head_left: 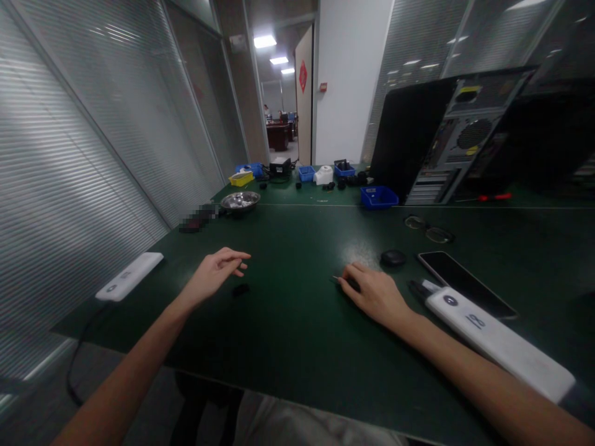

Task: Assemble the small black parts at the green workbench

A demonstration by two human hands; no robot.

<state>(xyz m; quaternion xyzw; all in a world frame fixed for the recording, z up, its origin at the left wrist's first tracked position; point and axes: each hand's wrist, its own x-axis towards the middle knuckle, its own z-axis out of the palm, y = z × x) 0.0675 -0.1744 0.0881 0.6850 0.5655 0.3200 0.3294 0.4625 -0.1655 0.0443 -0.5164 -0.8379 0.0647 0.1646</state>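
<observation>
My left hand [220, 267] hovers just above the green table, its fingers loosely stretched and apart, with nothing seen in them. Below its fingertips lies a small dark flat piece [240, 289]; its kind is too blurred to tell. My right hand [369, 290] rests on the table, thumb and fingers closed round a thin thing with a pale metal tip [335, 278]. Most of that thing is hidden in the hand. A black rounded object like a computer mouse [393, 257] sits just beyond the right hand.
Right of my right arm lie a white power bank [502, 341], a phone [465, 282] and glasses [428, 229]. Another white power bank [130, 277] lies far left. Farther back stand a metal bowl [240, 201], a blue bin [379, 197] and a computer case [446, 136].
</observation>
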